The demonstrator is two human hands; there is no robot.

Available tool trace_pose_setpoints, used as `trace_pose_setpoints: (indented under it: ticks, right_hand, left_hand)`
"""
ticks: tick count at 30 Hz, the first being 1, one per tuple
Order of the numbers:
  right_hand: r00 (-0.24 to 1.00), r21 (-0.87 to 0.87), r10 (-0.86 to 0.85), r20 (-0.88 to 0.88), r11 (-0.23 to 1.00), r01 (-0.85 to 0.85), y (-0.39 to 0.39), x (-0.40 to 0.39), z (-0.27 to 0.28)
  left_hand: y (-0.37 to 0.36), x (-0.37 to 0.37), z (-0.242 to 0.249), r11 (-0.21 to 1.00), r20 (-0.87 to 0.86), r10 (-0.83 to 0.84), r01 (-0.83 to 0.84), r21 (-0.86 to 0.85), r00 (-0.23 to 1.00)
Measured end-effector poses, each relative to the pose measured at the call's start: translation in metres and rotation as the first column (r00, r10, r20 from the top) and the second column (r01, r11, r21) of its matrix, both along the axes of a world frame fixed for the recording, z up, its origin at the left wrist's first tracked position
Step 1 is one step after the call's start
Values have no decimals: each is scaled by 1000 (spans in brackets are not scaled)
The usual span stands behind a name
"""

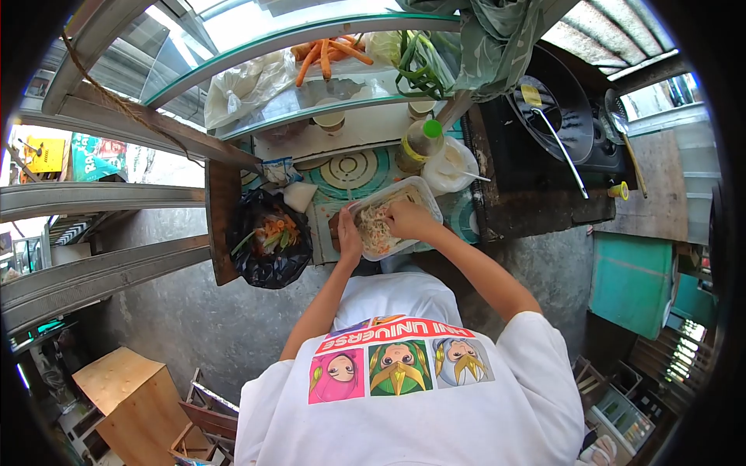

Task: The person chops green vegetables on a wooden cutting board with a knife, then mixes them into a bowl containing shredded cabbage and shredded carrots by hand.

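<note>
Noodles, pale and shredded, fill a clear plastic container [392, 213] that sits on the patterned counter [353, 172], close to its near edge.

Left hand [349, 237]: laid against the container's near-left rim, fingers together on the wall, apparently steadying it; whether it truly grips cannot be told from above.

Right hand [408, 219]: inside the container, fingers bunched down into the noodles; what they pinch, if anything, is hidden.

Adjacent items: black plastic bag [268, 237] of vegetable scraps, just left of the container and overhanging the counter edge; bottle with green cap [420, 142] and white tub with a spoon [451, 165] just behind the container; wok with ladle [553, 109] on the stove to the right; carrots [326, 53] and green onions [416, 66] on the glass shelf above.

Risks, as judged:
- Container is thin and light; a pull of the right hand with the left slack could tip it off the near edge.
- Strands lifted high may trail onto the counter.
- Right elbow swings near the bottle and tub; a knock could topple either.
- Scrap bag is slumped open; a nudge could spill it to the floor.
</note>
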State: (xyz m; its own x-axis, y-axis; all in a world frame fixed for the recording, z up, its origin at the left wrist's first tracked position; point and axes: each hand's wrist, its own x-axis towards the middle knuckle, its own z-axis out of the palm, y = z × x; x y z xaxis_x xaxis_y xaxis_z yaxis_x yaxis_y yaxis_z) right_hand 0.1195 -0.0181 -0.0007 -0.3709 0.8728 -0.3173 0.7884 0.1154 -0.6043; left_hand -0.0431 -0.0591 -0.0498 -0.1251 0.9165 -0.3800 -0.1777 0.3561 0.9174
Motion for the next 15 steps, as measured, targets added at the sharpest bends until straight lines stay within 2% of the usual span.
trace_pose_setpoints:
  ticks: [5,7,10,13,15]
  right_hand:
    - [981,-7,171,92,985,-171,-25,10,6]
    - [910,-66,343,234,939,-337,-32,12,13]
    - [860,-64,406,308,911,-407,-17,17,31]
    - [912,-81,334,238,943,-324,10,32,61]
    - [926,-101,331,183,943,-317,22,43,57]
  left_hand:
    - [3,0,-9,999,29,21,-22,45,999]
    - [3,-2,-15,998,13,16,-16,55,1000]
    - [4,-4,-25,997,-18,0,1,71,1000]
    - [8,-5,-18,998,-53,-31,34,48,998]
    - [14,-4,-11,998,-66,-61,63,26,996]
